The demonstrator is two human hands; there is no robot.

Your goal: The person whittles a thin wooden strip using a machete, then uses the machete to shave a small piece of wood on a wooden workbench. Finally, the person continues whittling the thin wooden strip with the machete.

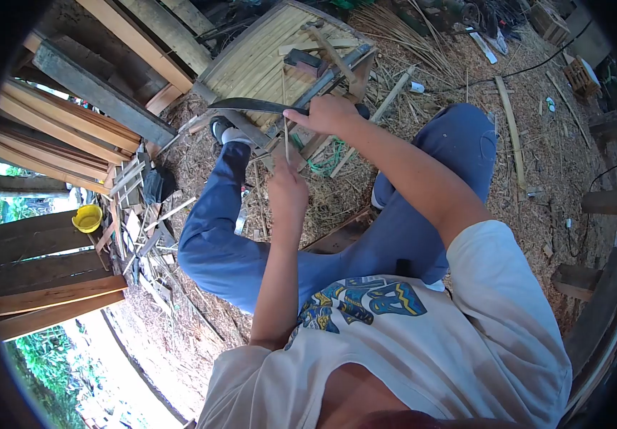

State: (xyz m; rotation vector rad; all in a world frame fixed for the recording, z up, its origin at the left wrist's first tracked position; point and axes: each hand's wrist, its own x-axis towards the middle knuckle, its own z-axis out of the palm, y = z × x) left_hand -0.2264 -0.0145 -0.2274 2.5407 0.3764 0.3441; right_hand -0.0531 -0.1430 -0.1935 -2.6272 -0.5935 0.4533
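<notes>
My right hand (pixel 330 116) is wrapped round the handle of a machete. The dark, curved blade of the machete (pixel 248 105) points left, and my thumb lies along its base. Below it, my left hand (pixel 288 189) is closed on the lower end of a thin bamboo strip (pixel 286 139). The strip stands away from me and crosses the blade close to my right thumb. Just beyond both hands is a low slatted bench (pixel 251 75), with a dark block (pixel 305 62) and a wooden stick (pixel 333 51) on top.
Wood shavings and loose strips cover the ground (pixel 430 79). Long thin sticks (pixel 387 36) lie in a pile at the back. Stacked planks (pixel 101 93) stand on the left, near a yellow bowl (pixel 87 218). A black cable (pixel 523 74) runs across the right side.
</notes>
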